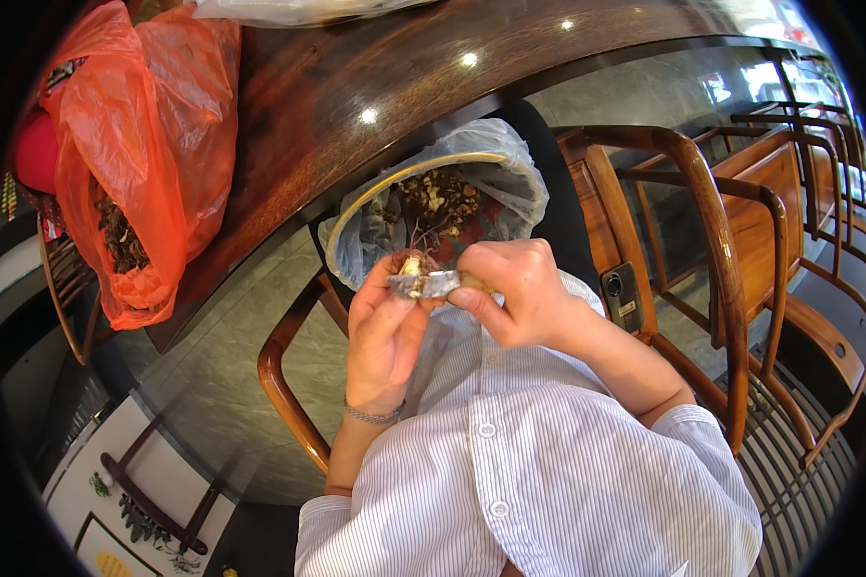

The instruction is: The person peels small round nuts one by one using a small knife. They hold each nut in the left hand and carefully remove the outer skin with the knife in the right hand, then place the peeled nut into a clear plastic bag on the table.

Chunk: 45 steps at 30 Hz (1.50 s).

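Note:
My left hand [386, 324] holds a small brown root [410, 268] with pale cut flesh and thin rootlets. In my right hand [516, 288] is a knife [436, 283], gripped by its handle, its blade lying across the root and reaching over my left fingertips. Both hands are close together above my lap, at the near rim of a round bin [433, 162] lined with a clear plastic bag. Brown and pale scraps [440, 198] lie inside the bin. My fingers partly hide the root and the knife handle.
A dark wooden table [317, 86] runs across the top, with a red plastic bag [151, 144] of brown roots at its left end. A phone [621, 296] lies on the wooden chair [595, 209] at right. More wooden chairs [758, 187] stand beyond it.

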Available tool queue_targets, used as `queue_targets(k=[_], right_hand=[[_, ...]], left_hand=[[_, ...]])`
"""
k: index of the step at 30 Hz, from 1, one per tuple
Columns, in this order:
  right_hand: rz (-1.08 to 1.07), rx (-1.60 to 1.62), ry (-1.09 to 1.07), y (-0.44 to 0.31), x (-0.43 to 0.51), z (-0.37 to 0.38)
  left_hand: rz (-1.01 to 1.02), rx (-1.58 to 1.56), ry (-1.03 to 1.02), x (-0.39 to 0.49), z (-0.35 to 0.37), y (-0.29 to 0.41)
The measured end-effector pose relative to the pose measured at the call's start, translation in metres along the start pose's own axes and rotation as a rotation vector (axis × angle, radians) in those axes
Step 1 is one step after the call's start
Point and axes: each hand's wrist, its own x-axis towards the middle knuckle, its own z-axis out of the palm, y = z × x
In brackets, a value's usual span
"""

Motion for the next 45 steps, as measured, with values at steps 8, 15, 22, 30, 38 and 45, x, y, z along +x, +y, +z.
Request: queue_targets(k=[8,15,22,30,38,45], right_hand=[[0.051,0.066,-0.019,-0.003,-0.002,-0.003],[-0.010,0.057,-0.054,-0.004,0.000,0.000],[0.140,0.122,-0.041,-0.001,-0.001,-0.007],[0.105,0.057,-0.005,-0.002,0.004,-0.001],[0.047,0.051,-0.004,-0.005,-0.002,0.001],[-0.031,-0.041,-0.051,-0.011,0.002,0.003]], left_hand=[[-0.030,-0.030,0.018,0.000,-0.004,0.002],[-0.035,0.038,0.019,-0.003,-0.002,0.001],[-0.015,0.054,-0.005,-0.003,-0.001,0.004],[-0.005,0.028,0.003,-0.003,-0.001,0.001],[-0.051,-0.160,-0.011,0.005,-0.004,-0.001],[-0.055,-0.147,0.057,-0.001,-0.003,-0.002]])
